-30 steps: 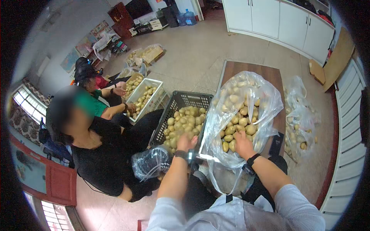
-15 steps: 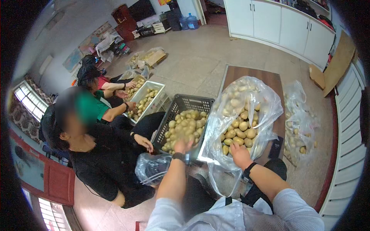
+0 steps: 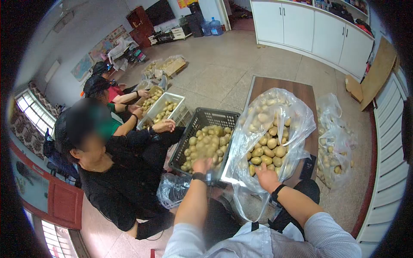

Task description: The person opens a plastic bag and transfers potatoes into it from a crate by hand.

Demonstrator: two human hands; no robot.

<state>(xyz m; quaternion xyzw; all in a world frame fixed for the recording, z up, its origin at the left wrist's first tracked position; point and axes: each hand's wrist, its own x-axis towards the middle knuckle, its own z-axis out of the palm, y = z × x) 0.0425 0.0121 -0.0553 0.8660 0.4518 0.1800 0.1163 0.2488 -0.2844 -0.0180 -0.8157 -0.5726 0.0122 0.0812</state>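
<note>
My left hand (image 3: 201, 165) is over the near side of a dark slatted plastic crate (image 3: 174, 160) of potatoes (image 3: 211, 144); its fingers are smeared by motion, so I cannot make out whether they hold anything. Reaching into a large clear plastic bag (image 3: 297, 116), my right hand (image 3: 267, 178) touches the potatoes (image 3: 267, 151) at the near side of the bag's opening, its fingers apart. The bag lies on a brown wood-grain board (image 3: 279, 82), with a white edge showing under its left front corner.
A co-worker in black (image 3: 116, 185) sits at my left, others beyond, beside a white crate (image 3: 175, 99) of potatoes. A crumpled clear bag (image 3: 172, 187) is near my left forearm. Another bag of potatoes (image 3: 335, 142) lies on the floor at right. White cabinets (image 3: 297, 26) line the back.
My right hand has shifted slightly left and down among the potatoes. My left hand stays over the crate, still blurred. The nearest co-worker's hand has risen away from the crumpled bag toward the white crate.
</note>
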